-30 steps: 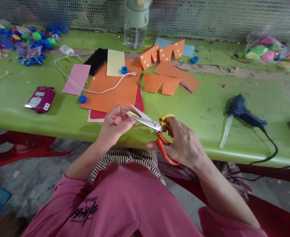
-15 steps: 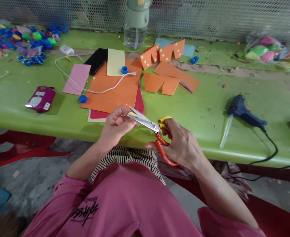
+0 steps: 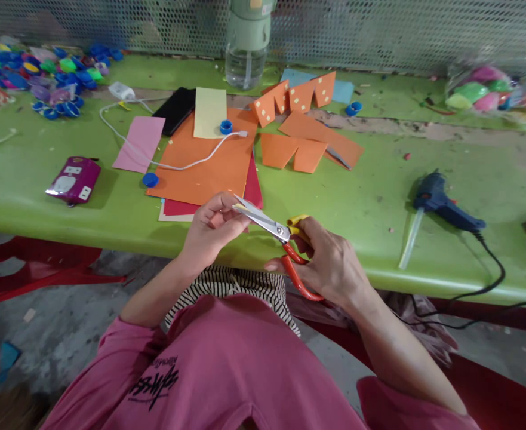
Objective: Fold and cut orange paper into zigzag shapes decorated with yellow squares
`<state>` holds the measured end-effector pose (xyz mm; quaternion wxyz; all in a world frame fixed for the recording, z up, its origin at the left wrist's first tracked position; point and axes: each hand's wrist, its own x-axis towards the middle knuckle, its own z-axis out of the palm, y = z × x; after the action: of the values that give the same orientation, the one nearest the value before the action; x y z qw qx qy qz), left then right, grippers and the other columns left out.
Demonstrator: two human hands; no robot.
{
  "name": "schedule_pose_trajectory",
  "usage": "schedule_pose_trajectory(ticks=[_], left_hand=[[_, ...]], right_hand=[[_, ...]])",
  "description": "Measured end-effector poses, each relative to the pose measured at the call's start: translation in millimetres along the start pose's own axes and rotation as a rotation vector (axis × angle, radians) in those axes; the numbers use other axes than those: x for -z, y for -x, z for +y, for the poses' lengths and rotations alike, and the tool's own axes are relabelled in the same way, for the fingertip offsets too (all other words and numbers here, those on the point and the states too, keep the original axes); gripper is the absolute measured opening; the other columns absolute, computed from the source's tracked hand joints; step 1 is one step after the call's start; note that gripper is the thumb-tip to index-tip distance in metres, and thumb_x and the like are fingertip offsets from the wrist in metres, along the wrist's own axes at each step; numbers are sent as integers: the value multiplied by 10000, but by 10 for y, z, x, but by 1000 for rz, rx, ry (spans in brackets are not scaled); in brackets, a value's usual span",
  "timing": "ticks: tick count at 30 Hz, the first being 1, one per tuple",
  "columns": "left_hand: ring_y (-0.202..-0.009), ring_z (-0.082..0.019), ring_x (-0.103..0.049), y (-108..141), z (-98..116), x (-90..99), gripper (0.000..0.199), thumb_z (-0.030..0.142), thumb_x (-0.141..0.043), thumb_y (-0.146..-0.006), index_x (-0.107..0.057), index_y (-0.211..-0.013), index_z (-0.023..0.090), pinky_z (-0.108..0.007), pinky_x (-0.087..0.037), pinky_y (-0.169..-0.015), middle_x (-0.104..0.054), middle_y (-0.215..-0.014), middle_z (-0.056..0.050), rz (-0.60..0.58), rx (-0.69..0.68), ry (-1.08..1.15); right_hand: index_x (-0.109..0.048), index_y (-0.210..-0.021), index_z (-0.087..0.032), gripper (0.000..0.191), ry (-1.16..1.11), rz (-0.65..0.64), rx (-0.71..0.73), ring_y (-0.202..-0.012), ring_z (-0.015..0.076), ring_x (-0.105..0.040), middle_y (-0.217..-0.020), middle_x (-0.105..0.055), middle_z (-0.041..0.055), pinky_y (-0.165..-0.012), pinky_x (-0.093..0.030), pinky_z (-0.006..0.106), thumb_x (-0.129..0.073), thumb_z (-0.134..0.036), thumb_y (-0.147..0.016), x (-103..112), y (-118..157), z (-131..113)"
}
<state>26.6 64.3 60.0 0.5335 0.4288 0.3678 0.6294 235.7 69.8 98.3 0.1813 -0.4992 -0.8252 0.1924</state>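
My right hand (image 3: 329, 260) grips a pair of scissors (image 3: 267, 224) with red and yellow handles, its blades pointing left and nearly closed. Between the blade tips and my left fingers shows a small bit of pale yellow paper (image 3: 239, 206). My left hand (image 3: 215, 227) pinches that piece at the fingertips, mostly hiding it. Just beyond lie an orange paper sheet (image 3: 209, 176) and a red sheet (image 3: 254, 190) under it. Cut orange paper pieces (image 3: 280, 150) sit farther right, and some folded ones with pale square dots (image 3: 305, 95) stand behind them.
A blue glue gun (image 3: 444, 200) with a cord lies at right. At left are a purple socket adapter (image 3: 73, 181), pink paper (image 3: 140, 143) and a white cable (image 3: 186, 168). A water bottle (image 3: 247, 54) stands at the back, and many colourful caps (image 3: 43, 71) are piled far left.
The scissor blades have come closer together on the small yellow paper, and the yellow handle has moved slightly. My left hand has barely shifted.
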Motion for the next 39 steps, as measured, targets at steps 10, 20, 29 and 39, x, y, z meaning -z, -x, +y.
schedule_pose_trajectory(ticks=[10, 20, 29, 39], left_hand=[[-693, -104, -656, 8, 0, -4, 151, 274, -768, -795, -629, -782, 217, -235, -550, -637, -729, -787, 26, -30, 29, -1], [-724, -117, -708, -44, 40, -25, 222, 320, -768, -768, -593, -712, 197, -206, -517, -608, -742, -754, 10, 45, 176, 43], [-663, -82, -636, -5, -7, 4, 154, 258, -770, -786, -622, -782, 217, -203, -537, -607, -699, -769, 37, 41, -27, -21], [-696, -93, -663, -8, -19, 4, 170, 294, -773, -800, -623, -782, 216, -204, -541, -616, -685, -741, 39, 36, 4, -20]], right_hand=[[-416, -750, -242, 623, -113, -40, -77, -461, 84, -313, -537, -384, -79, -458, -294, 267, -562, -847, -735, 5, -14, -4], [-464, -861, -228, 600, -212, -148, -92, -509, 119, -452, -620, -524, -33, -479, -361, 275, -505, -823, -797, 50, -43, 110], [-512, -1011, -202, 566, 52, -59, 39, -569, 156, -542, -758, -611, 38, -507, -400, 295, -556, -735, -824, 23, -33, 91], [-518, -972, -199, 566, 40, -61, 12, -513, 128, -507, -718, -613, 23, -481, -380, 273, -546, -746, -828, -8, -22, 74]])
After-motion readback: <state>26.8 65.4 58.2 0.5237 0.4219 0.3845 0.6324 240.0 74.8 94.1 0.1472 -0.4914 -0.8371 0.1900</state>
